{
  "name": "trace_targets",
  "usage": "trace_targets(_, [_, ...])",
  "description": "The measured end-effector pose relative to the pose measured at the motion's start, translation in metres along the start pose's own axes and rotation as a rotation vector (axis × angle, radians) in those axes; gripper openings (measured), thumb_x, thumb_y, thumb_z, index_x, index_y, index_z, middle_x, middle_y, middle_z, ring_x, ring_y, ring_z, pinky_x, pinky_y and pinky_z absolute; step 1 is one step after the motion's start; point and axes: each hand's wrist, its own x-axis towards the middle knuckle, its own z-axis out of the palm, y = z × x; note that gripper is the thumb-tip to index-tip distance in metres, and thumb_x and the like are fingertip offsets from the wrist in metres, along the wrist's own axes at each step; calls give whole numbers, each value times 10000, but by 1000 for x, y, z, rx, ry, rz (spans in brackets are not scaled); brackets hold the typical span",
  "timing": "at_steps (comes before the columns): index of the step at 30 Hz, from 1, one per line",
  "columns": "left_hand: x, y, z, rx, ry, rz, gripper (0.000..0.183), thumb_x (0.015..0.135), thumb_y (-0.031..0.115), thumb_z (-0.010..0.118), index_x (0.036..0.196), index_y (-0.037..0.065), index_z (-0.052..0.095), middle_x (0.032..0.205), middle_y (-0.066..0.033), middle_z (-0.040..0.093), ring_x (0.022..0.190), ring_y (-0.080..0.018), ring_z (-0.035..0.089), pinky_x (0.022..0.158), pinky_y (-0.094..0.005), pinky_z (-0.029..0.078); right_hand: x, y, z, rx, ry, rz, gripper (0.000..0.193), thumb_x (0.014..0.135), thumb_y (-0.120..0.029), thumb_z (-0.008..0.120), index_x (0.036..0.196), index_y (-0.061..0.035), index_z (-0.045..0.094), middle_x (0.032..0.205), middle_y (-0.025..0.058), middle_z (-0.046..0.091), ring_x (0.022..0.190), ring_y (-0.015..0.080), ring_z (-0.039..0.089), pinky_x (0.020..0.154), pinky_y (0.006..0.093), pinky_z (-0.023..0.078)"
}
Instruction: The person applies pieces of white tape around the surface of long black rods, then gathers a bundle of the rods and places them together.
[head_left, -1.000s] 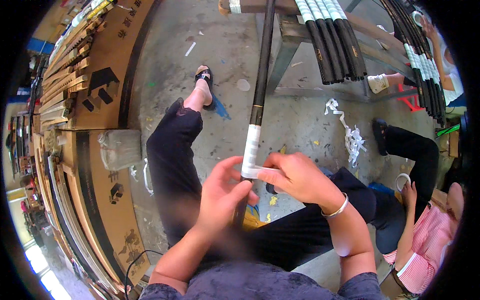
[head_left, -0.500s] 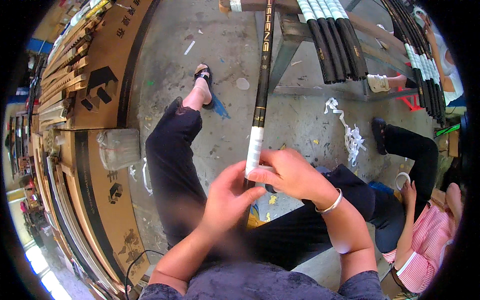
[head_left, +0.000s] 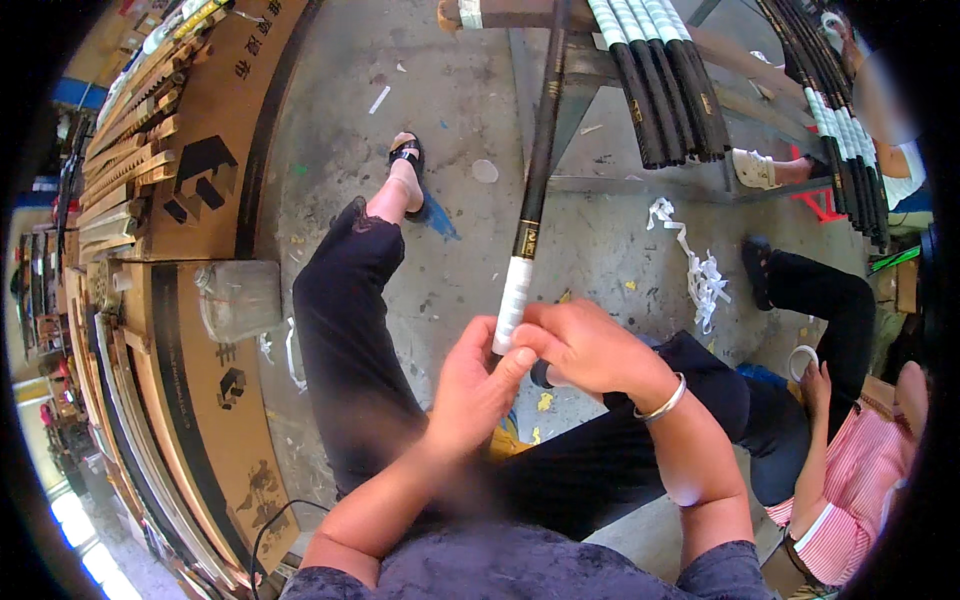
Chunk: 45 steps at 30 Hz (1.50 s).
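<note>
A glossy black pole with gold markings, like a fishing rod, slants away from me, its far part over a wooden bar. White tape is wound in overlapping bands round its near part. My left hand is closed round the near end, thumb pointing up beside the tape. Against the wrap's right side, my right hand pinches with thumb and fingers at the lower bands. Whether a tape roll sits inside the right hand is hidden. A bracelet circles my right wrist.
Several white-wrapped black poles rest on the wooden rack; more poles lie at far right. Tape scraps litter the floor. Cardboard boxes line the left. A person's hand at right holds a tape roll.
The pole has turned about its length, so the large gold lettering has rolled out of sight. Its far part has swung slightly right. My right fingers have closed in nearer the wrap.
</note>
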Motion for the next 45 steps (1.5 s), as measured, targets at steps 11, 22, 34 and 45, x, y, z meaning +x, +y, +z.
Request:
trace_targets(11, [-16,8,-3,310,223,206,228,940,184,603,1042,16,488,734,-35,584,606,-80,508,541,-262,426,-17,-21,-6,28,-11,-213,366,934,-276,480,1144,7,579,633,145,601,436,228,598,511,349,497])
trace_targets(22, [-47,43,-6,-81,20,192,126,991,176,491,1031,61,459,652,-31,523,464,-84,467,389,-222,370,10,41,41,-335,94,53,325,914,-279,474,952,3,630,863,247,640,848,432,613,745,506,479])
trace_targets(34, [-51,64,-69,-435,-44,355,540,983,355,498,1391,19,385,774,-29,538,539,-94,473,401,-225,386,24,-18,35,-156,159,138,336,904,-298,516,956,21,609,881,247,636,843,410,619,717,462,467])
trace_targets(45, [-127,62,-224,-184,384,485,288,994,242,394,1130,26,528,649,-4,492,459,-80,425,409,-229,367,66,-155,48,-316,346,-470,370,764,-42,679,1116,8,577,1036,185,591,956,348,594,831,366,480])
